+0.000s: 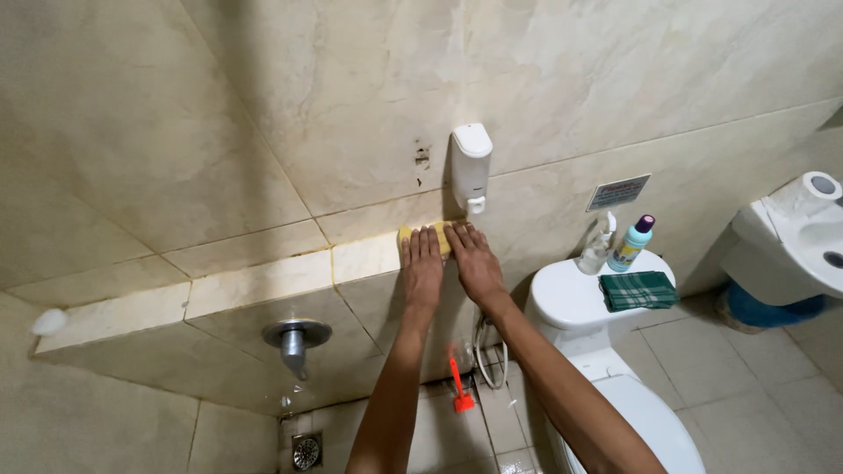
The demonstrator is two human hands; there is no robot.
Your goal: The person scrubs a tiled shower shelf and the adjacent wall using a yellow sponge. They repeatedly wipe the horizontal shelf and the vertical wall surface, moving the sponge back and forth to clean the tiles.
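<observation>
A yellow sponge (438, 235) lies on the tiled ledge (263, 281) that runs along the wall. My left hand (422, 265) and my right hand (473, 260) both press flat on the sponge, side by side with fingers stretched out, covering most of it. Directly above the hands a white soap dispenser (471, 167) is fixed to the wall.
A white toilet tank (575, 294) at right carries a folded green checked cloth (638, 290), a clear spray bottle (598, 248) and a blue bottle (630, 243). A metal tap (294, 341), an orange brush (459, 386), a hose (487, 351) and a floor drain (306, 451) sit below. A sink (795, 246) with a paper roll (812, 190) stands far right.
</observation>
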